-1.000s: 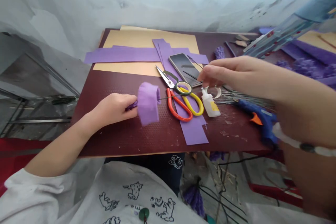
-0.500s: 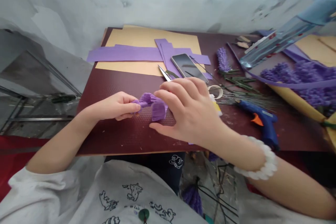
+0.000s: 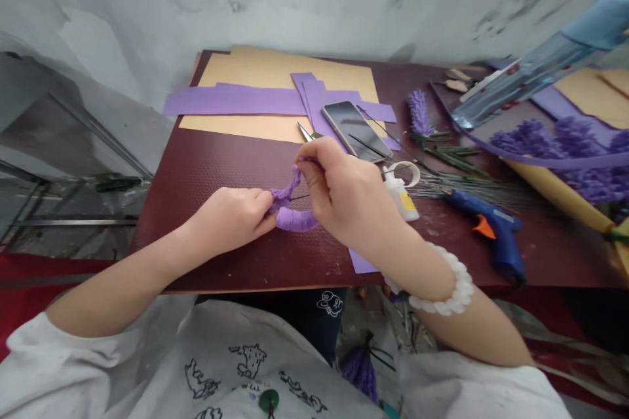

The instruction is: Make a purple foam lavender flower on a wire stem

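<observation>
Above the front of the table, my left hand [image 3: 236, 213] is closed on a crinkled purple paper strip [image 3: 296, 220], whose ridged part curves out from under my fingers. A thin dark wire stem [image 3: 299, 196] shows between my hands, largely covered by them. My right hand [image 3: 344, 190] pinches a narrow twisted stretch of the same strip, raised a little above the stem. Close beyond my right hand stand a white glue bottle [image 3: 401, 195] with a yellow label and a roll of tape [image 3: 409, 174]. Scissors [image 3: 305, 133] poke out behind my right fingers.
Flat purple strips [image 3: 246, 101] lie on tan card [image 3: 240, 65] at the back, beside a phone [image 3: 354, 129]. To the right are a blue glue gun [image 3: 489, 229], wire stems [image 3: 457, 186], a finished purple flower [image 3: 419, 112], a bouquet [image 3: 574, 150] and a clear blue bottle [image 3: 531, 72].
My right hand has gone from spread fingers to a pinch on the purple strip. My left hand has shifted slightly right and turned over, its back now upward. The glue bottle is uncovered.
</observation>
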`<action>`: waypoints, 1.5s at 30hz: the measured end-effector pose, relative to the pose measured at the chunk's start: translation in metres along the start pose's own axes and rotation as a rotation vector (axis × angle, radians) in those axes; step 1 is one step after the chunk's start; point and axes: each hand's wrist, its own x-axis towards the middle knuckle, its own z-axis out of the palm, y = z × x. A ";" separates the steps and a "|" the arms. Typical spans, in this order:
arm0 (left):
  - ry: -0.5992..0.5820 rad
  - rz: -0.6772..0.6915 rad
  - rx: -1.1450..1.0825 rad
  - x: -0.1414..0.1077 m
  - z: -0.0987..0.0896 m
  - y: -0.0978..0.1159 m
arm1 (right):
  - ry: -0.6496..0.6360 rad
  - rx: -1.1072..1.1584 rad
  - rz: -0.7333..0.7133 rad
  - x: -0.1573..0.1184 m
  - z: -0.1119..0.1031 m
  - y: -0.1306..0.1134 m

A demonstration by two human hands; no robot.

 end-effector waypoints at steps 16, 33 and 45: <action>0.484 0.195 0.127 0.013 -0.013 -0.029 | -0.840 0.624 0.266 0.026 -0.025 0.026; 0.412 0.101 -0.235 0.034 -0.051 -0.040 | -0.604 1.186 0.622 0.022 -0.010 0.003; 0.108 0.280 -0.059 0.039 -0.076 -0.021 | -0.587 1.175 0.496 0.014 -0.007 0.010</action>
